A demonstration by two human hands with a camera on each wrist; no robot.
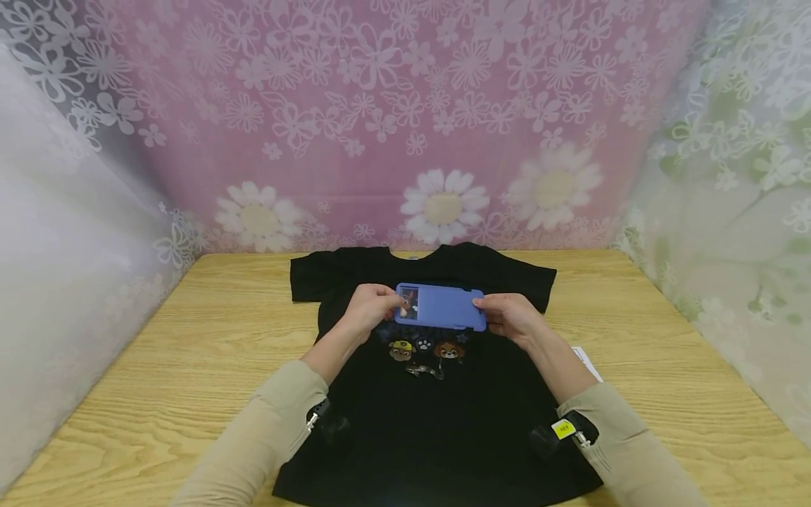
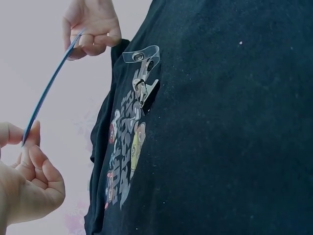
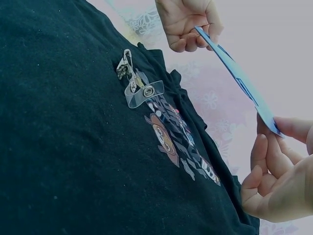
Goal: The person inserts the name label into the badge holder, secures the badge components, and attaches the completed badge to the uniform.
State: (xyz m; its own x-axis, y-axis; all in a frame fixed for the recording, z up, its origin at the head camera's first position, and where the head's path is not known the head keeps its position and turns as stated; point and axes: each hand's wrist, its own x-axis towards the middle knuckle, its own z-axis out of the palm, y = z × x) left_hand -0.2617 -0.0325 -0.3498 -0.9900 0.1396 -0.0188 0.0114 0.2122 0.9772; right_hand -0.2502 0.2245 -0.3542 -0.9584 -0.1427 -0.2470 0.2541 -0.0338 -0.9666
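Pinching its short ends, the left hand (image 1: 370, 308) and right hand (image 1: 510, 317) hold the blue card (image 1: 441, 307) above the black T-shirt (image 1: 437, 415).

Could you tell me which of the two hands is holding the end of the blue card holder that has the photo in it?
The left hand: it pinches the photo end of the blue card holder; the right hand holds the plain end.
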